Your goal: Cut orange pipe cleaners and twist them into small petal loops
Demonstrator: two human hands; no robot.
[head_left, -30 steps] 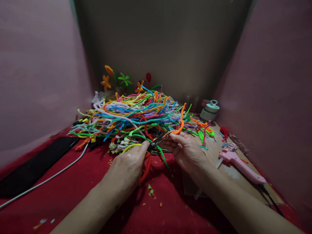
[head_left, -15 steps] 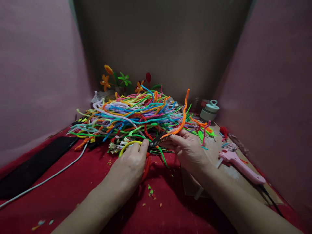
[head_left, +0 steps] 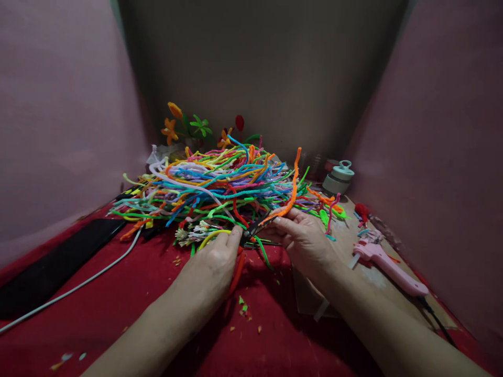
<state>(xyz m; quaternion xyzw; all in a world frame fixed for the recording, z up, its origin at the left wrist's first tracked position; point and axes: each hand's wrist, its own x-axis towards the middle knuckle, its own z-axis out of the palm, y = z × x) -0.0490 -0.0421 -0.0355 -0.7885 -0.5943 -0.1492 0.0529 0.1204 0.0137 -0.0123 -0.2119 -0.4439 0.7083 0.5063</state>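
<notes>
My left hand (head_left: 220,259) is closed round the handles of a pair of scissors (head_left: 251,232) with dark blades and red handles. Their blades point up and right, reaching the lower end of an orange pipe cleaner (head_left: 294,191). That end is pinched between the thumb and fingers of my right hand (head_left: 304,233), and the rest of it curves upward. Whether the blades touch the fuzz is too small to tell. Behind both hands rises a large heap of many-coloured pipe cleaners (head_left: 220,183). A green pipe cleaner (head_left: 263,252) hangs down beneath the scissors.
On the right, a pink glue gun (head_left: 393,269) rests on a board (head_left: 353,303). A pale green lidded container (head_left: 338,178) stands farther back. Fuzzy flowers (head_left: 200,125) rise behind the heap. A white cable (head_left: 98,283) crosses the red cloth (head_left: 157,345), where small scraps (head_left: 244,309) lie.
The scissor blades look closer together at the orange pipe cleaner's end. Its upper tip has swung slightly left and down. My left hand has shifted a little to the right.
</notes>
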